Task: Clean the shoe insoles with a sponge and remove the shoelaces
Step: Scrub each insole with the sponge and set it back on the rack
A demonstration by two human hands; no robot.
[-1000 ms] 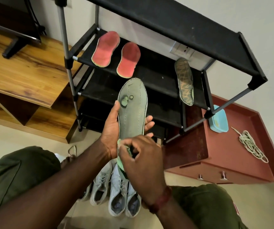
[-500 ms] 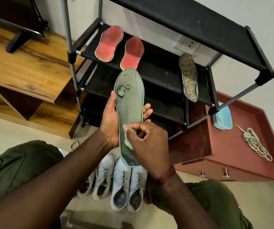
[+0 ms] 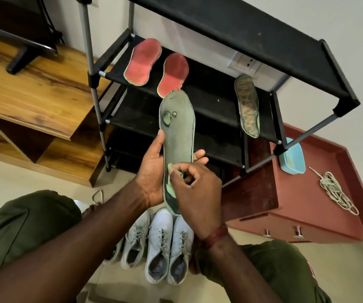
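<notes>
My left hand (image 3: 152, 171) holds a grey-green insole (image 3: 177, 132) upright from behind, thumb on its left edge, fingertips showing at its right edge. My right hand (image 3: 194, 189) pinches a small light-green sponge (image 3: 170, 184) and presses it on the insole's lower part. Two red insoles (image 3: 143, 62) (image 3: 174, 73) and a dark patterned insole (image 3: 247, 104) lie on the black rack's shelf (image 3: 209, 92). White and grey shoes (image 3: 158, 243) stand on the floor below my hands. A bundle of removed shoelaces (image 3: 335, 191) lies on the red cabinet.
The black shoe rack (image 3: 241, 33) stands straight ahead, its metal posts close to the insole. A blue plastic tub (image 3: 292, 158) sits on the red cabinet (image 3: 303, 193) at right. A wooden TV unit (image 3: 34, 95) is at left. My knees frame the shoes.
The insole has risen in my left hand. My right hand with the sponge has slid from the heel end up onto the insole's lower middle.
</notes>
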